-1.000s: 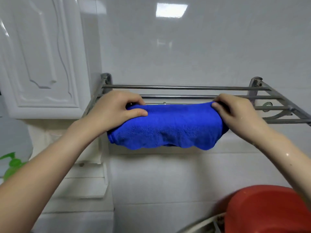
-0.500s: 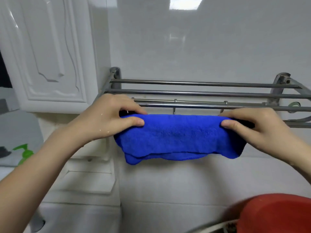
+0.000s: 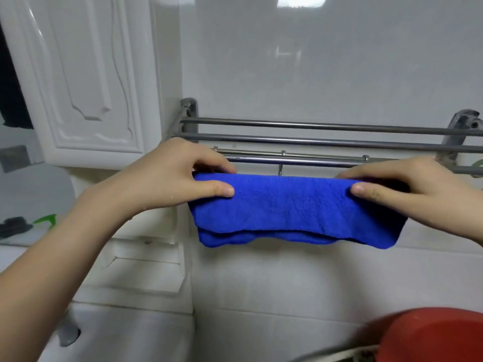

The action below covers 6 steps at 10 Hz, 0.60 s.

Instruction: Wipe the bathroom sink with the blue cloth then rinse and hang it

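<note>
The fluffy blue cloth [image 3: 295, 207] is hanging folded over the front bar of the metal towel rack [image 3: 313, 141]. The left hand [image 3: 167, 176] and right hand [image 3: 407, 189] are pinching its two ends, hiding that bar. Below the rack, a red basin [image 3: 428, 335] is getting cut off.

Towel rack [image 3: 326, 141]: grey metal, wall-mounted on white tile, several horizontal bars running left to right, one bracket at each end. Small hooks hang from a thin lower rail.

Blue cloth [image 3: 292, 207]: folded, draped over the frontmost bar, two layers hanging down, lower edges uneven. It covers the bar's left and middle stretch.

Both ends of the cloth are pinched at the bar by fingers [image 3: 222, 190].
</note>
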### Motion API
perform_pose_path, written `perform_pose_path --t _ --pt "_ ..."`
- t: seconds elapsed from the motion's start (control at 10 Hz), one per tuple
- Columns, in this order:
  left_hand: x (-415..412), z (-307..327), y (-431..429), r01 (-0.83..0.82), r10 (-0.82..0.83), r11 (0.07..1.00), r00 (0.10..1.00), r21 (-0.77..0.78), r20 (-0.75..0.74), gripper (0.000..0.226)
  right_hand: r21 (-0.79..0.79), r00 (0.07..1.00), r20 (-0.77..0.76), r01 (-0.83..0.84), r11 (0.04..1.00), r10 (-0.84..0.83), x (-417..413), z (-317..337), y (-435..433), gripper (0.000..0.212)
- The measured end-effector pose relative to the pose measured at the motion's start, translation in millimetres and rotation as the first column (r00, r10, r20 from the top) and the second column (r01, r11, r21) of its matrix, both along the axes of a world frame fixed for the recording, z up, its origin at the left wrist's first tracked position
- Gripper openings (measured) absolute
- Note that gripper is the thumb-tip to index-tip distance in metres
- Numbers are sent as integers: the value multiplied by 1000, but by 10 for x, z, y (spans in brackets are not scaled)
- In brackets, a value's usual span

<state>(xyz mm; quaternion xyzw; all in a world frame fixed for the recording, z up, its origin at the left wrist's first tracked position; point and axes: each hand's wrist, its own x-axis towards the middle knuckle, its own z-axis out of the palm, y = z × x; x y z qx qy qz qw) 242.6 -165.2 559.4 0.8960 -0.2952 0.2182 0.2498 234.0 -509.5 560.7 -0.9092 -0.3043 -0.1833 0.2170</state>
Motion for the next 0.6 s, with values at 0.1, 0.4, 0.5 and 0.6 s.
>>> perform_pose_path --t 0.1,0.4,0.5,0.6 --pt "28 -49 75 -15 12 997 999 -75 -49 26 21 1000 19 -11 1000 10 -21 -62 15 23" --pt "17 -130 117 -41 37 994 999 -100 -40 27 33 977 200 64 997 -70 -38 -232 29 20" --pt "-12 -174 96 -56 59 996 998 -70 32 23 3 973 219 80 997 -78 -3 -250 -9 17" --pt "-58 -204 59 -81 87 994 993 -73 83 19 34 980 193 39 999 -45 -10 -206 10 17"
